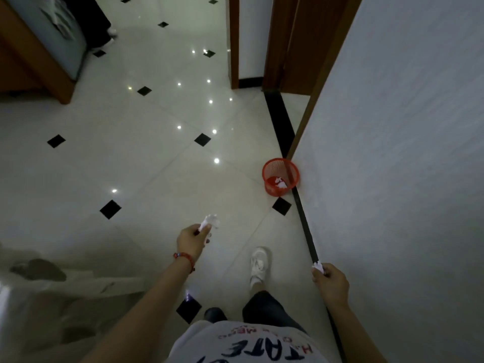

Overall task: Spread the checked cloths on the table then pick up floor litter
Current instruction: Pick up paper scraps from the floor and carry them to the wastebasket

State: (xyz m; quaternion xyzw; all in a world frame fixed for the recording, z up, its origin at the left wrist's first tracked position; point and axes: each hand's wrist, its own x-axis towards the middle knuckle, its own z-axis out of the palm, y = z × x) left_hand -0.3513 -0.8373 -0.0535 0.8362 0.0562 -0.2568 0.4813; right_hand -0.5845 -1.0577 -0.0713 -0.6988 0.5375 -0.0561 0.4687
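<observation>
- Nearest, the person's grey shirt [243,344] is cut off by the bottom edge; its print is only partly readable.
- A hazy pale shape fills the lower left corner, too blurred to identify.
- The right hand [332,282] is curled round a small white paper scrap [318,266], held close to the white wall [406,179] above the dark skirting.
- The left hand [192,239], red bracelet at the wrist, pinches a larger crumpled paper [209,221] out over the tiled floor [131,166].
- One white shoe [258,265] steps forward between the hands.
- Ahead, the red mesh bin [280,176] stands against the wall's corner, white scraps inside.
- Open floor runs left and forward; a wooden cabinet [39,64] and door frames [234,43] bound the far side.
</observation>
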